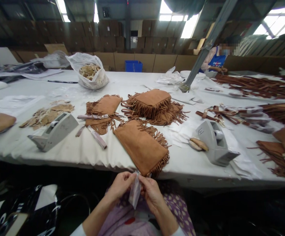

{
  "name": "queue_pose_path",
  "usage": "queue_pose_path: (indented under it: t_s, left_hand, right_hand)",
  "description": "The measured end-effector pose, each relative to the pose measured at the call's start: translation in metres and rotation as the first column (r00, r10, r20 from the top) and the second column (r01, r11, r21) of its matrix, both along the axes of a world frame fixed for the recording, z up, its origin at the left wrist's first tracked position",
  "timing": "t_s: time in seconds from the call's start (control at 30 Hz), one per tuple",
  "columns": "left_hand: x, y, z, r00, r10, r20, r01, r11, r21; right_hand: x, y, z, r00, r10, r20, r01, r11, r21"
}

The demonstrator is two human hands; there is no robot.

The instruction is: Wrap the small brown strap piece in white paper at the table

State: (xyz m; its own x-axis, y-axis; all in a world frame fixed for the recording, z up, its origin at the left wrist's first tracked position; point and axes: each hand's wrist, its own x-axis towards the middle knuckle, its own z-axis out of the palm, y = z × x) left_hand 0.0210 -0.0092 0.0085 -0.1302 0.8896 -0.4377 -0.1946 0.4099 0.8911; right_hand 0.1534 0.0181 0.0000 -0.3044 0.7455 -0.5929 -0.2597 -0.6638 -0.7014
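The left hand (121,186) and the right hand (153,192) are pinching one small translucent plastic wrapper (134,194). At twelve o'clock from it, a tan suede fringed pouch (141,146) lies on the white-covered counter (80,154).

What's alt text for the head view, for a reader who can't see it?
The left hand and right hand pinch a translucent plastic sleeve at the near corner of a brown fringed pouch on a white-covered table. One gray tape dispenser stands to the left, another to the right; more fringed pouches lie behind.
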Motion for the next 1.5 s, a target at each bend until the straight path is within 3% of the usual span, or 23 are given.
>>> queue_pose_path:
  t_s: [0.13, 0.23, 0.57, 0.73, 0.9, 1.03, 1.27, 1.4, 1.5]
  left_hand:
    - [0.005, -0.003, -0.004, 0.996, 0.029, 0.085, -0.028, 0.999, -0.017]
    - [0.006, 0.002, -0.008, 0.997, 0.068, 0.037, -0.069, 0.998, 0.016]
    - [0.003, 0.006, -0.006, 1.0, 0.025, -0.006, -0.025, 0.995, 0.093]
    - [0.002, -0.006, -0.003, 0.982, -0.109, 0.157, 0.117, 0.992, -0.041]
    - [0.006, -0.011, -0.006, 0.962, 0.111, 0.248, -0.067, 0.982, -0.177]
    - [0.008, -0.01, -0.009, 0.953, 0.188, 0.236, -0.147, 0.973, -0.179]
    - [0.01, -0.01, -0.002, 0.982, 0.158, 0.106, -0.159, 0.987, -0.002]
    - [0.013, -0.017, 0.004, 0.957, 0.103, 0.272, -0.094, 0.995, -0.045]
    - [0.015, -0.02, 0.005, 0.934, 0.117, 0.337, -0.109, 0.993, -0.043]
  right_hand:
    - [-0.003, 0.0, -0.005, 0.998, -0.041, 0.044, 0.039, 0.998, 0.057]
    - [-0.003, 0.0, -0.005, 0.995, -0.065, 0.077, 0.058, 0.994, 0.093]
    - [-0.009, 0.006, -0.014, 0.994, -0.058, 0.09, 0.05, 0.995, 0.081]
    - [-0.01, 0.005, -0.015, 0.997, -0.017, 0.072, 0.008, 0.993, 0.118]
    - [-0.01, 0.005, -0.011, 0.998, -0.039, 0.052, 0.034, 0.996, 0.086]
    - [-0.006, 0.006, -0.005, 1.0, 0.02, 0.014, -0.021, 0.997, 0.075]
    - [0.001, 0.011, -0.002, 0.989, 0.117, 0.095, -0.13, 0.981, 0.144]
    - [-0.003, 0.011, -0.004, 0.989, 0.103, 0.104, -0.117, 0.984, 0.132]
    - [-0.005, 0.01, -0.003, 0.991, 0.088, 0.105, -0.102, 0.985, 0.141]
